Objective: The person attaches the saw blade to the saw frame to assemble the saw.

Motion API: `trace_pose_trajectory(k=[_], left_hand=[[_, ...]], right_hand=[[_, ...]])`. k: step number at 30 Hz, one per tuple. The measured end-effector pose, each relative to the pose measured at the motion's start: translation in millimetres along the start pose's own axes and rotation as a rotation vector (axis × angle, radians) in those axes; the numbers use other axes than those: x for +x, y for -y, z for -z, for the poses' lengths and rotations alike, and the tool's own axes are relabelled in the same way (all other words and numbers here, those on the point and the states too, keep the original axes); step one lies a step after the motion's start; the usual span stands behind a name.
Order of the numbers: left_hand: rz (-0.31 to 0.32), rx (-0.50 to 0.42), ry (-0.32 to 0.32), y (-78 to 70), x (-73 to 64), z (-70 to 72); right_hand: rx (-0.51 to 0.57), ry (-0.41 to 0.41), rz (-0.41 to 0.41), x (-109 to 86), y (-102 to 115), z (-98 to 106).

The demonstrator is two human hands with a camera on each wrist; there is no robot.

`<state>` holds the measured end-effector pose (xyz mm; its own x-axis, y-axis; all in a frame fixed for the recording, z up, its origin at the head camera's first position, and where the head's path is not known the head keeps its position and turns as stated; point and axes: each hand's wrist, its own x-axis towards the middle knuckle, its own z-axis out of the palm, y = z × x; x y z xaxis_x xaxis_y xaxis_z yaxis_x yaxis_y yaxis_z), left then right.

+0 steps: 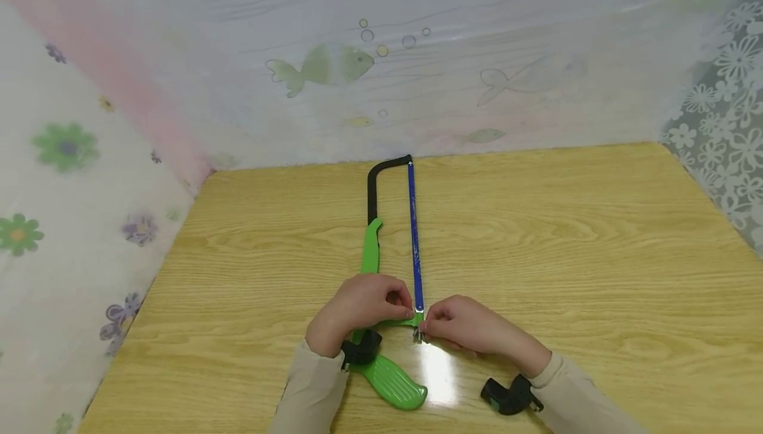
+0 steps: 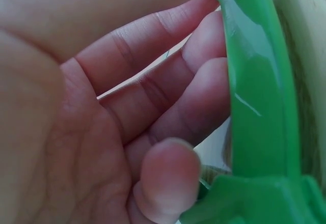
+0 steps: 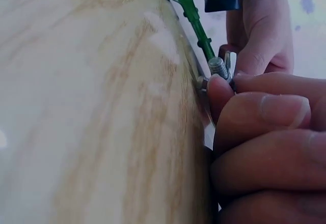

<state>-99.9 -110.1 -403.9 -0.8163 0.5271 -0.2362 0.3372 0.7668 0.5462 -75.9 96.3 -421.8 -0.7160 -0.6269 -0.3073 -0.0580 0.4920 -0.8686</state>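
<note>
A hacksaw with a green handle, a black front bow and a blue blade lies on the table, its handle end toward me. My left hand reaches across the green frame and grips the saw near the blade's near end. Its fingertips rest against the green frame in the left wrist view. From the other side, my right hand pinches the metal wing nut on the threaded bolt at the near blade mount. Part of the green frame is hidden under the left hand.
The wood-grain table runs back to a wall covering printed with fish. The black bow's far end lies close to that wall. Black wrist devices sit on both wrists, the left one over the saw handle.
</note>
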Motion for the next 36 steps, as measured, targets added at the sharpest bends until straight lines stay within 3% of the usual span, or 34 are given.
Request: trace_pose_trajectory(k=[12, 24, 36], left_hand=[[-0.004, -0.001, 0.003, 2.0, 1.2, -1.2], [-0.001, 0.009, -0.005, 0.4, 0.8, -1.1], [-0.007, 0.003, -0.008, -0.7, -1.0, 0.0]], right_hand=[[-0.043, -0.053, -0.032, 2.6, -1.3, -5.8], [-0.066, -0.028, -0.055, 1.2, 2.4, -7.6], [-0.005, 0.042, -0.047, -0.1, 1.4, -4.3]])
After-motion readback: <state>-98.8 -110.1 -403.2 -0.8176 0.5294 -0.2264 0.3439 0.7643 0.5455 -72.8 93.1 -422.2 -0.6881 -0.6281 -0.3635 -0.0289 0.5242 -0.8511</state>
